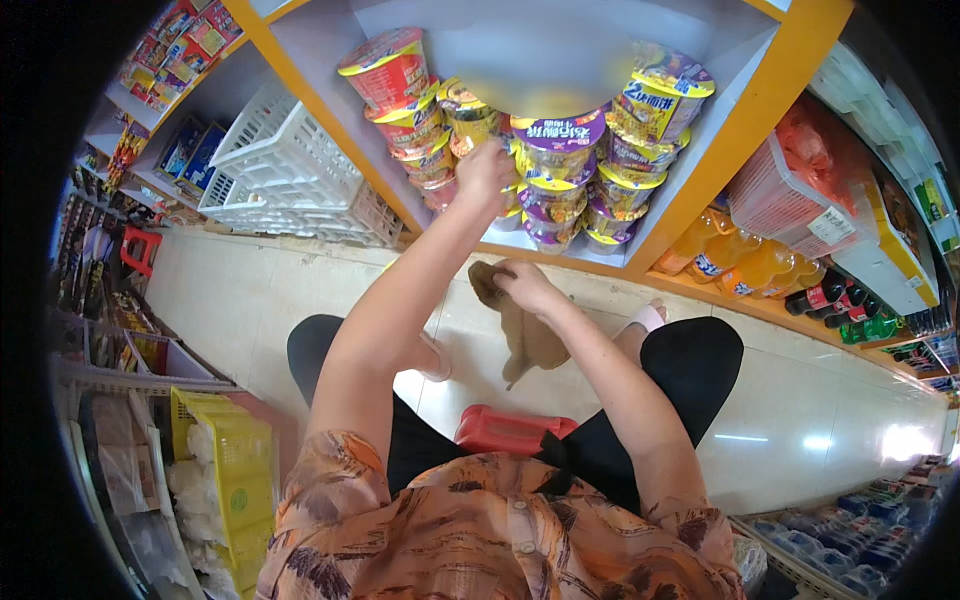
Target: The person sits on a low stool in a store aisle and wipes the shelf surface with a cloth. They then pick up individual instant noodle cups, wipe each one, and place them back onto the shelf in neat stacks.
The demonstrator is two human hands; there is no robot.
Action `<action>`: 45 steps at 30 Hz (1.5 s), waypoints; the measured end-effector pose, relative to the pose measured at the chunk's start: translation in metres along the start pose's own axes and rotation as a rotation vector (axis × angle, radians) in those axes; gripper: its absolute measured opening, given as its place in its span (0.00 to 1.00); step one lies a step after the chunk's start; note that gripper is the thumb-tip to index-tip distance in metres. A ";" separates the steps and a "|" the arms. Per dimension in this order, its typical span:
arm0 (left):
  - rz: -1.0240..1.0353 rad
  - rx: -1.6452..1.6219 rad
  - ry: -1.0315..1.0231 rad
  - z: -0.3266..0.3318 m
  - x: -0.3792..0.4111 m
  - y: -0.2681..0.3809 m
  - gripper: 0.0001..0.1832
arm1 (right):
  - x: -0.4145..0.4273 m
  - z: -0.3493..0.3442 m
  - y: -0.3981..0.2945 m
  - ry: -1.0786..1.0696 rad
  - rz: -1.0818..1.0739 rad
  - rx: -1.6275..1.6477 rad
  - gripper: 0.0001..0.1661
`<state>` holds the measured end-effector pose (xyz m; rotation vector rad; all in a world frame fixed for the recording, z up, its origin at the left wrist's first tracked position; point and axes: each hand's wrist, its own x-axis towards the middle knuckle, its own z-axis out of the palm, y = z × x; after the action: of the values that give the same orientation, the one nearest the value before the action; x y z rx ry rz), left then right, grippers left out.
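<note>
My left hand (pixel 484 174) reaches into the shelf compartment among stacked instant noodle cups. Its fingers are curled beside a yellow-lidded cup (pixel 466 112) and the purple noodle cup (pixel 559 139); whether they grip anything cannot be made out. Lower down, over the floor, my right hand (pixel 527 286) pinches a brown cloth (pixel 536 337) that hangs loosely. Red noodle cups (pixel 386 71) are piled at the compartment's left side. More purple cups (pixel 660 97) form a stack at its right. A blurred patch hides the top of the middle stack.
A red plastic stool (pixel 510 429) is under me, between my knees. White plastic crates (pixel 292 150) stand left of the orange shelf frame (pixel 341 127). Orange soda bottles (pixel 757 262) line the lower shelf at right. Behind me on the left is a yellow basket (pixel 244 495).
</note>
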<state>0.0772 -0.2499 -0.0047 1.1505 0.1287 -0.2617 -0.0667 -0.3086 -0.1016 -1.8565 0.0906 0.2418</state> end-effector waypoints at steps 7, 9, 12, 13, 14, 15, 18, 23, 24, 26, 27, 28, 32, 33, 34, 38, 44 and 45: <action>-0.123 -0.107 0.737 -0.177 -0.038 -0.079 0.16 | -0.015 -0.004 0.010 -0.021 -0.072 -0.176 0.17; -0.111 -0.197 0.832 -0.268 -0.025 -0.119 0.19 | -0.016 0.007 0.011 -0.084 -0.037 -0.202 0.18; -0.373 0.260 1.012 -0.350 -0.008 -0.157 0.25 | -0.015 0.018 0.008 -0.163 -0.013 -0.243 0.19; -0.395 0.393 1.022 -0.381 -0.004 -0.160 0.26 | -0.014 0.027 0.003 -0.204 -0.026 -0.243 0.19; -0.420 0.481 0.985 -0.383 -0.001 -0.167 0.28 | -0.014 0.027 0.004 -0.223 -0.003 -0.276 0.19; -0.439 0.571 0.952 -0.384 0.001 -0.170 0.30 | -0.013 0.027 0.006 -0.221 -0.003 -0.285 0.19; -0.418 0.726 0.866 -0.351 0.000 -0.165 0.32 | -0.014 0.017 0.023 -0.202 0.066 -0.273 0.18; -0.317 1.071 0.909 -0.342 0.012 -0.134 0.34 | -0.015 0.027 0.042 -0.252 0.058 -0.290 0.17; -0.416 1.099 0.830 -0.348 0.019 -0.126 0.34 | -0.017 0.030 0.035 -0.279 0.110 -0.285 0.17; -0.403 1.145 0.804 -0.354 0.035 -0.125 0.36 | -0.019 0.033 0.046 -0.269 0.102 -0.284 0.17; -0.399 1.166 0.791 -0.359 0.043 -0.128 0.36 | -0.019 0.035 0.051 -0.265 0.099 -0.285 0.17; -0.353 1.163 0.811 -0.372 0.051 -0.133 0.39 | -0.018 0.037 0.051 -0.278 0.096 -0.285 0.16; -0.434 1.261 0.647 -0.383 0.078 -0.137 0.39 | -0.011 0.037 0.050 -0.299 0.143 -0.262 0.16; -0.458 1.288 0.633 -0.378 0.080 -0.133 0.38 | -0.008 0.038 0.056 -0.292 0.139 -0.262 0.16; -0.479 1.322 0.617 -0.373 0.082 -0.129 0.37 | -0.005 0.041 0.062 -0.281 0.134 -0.256 0.16; -0.497 1.378 0.618 -0.350 0.069 -0.128 0.32 | 0.021 0.046 0.087 -0.286 0.295 -0.188 0.19; -0.430 1.128 0.451 -0.381 0.061 -0.187 0.31 | 0.070 0.087 0.118 -0.166 0.420 -0.170 0.31; -0.452 1.135 0.549 -0.369 0.061 -0.199 0.32 | 0.077 0.095 0.120 -0.134 0.485 -0.135 0.33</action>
<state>0.0941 0.0024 -0.3443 2.3086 0.8058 -0.4313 -0.0250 -0.2485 -0.2572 -1.9249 0.4429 0.7216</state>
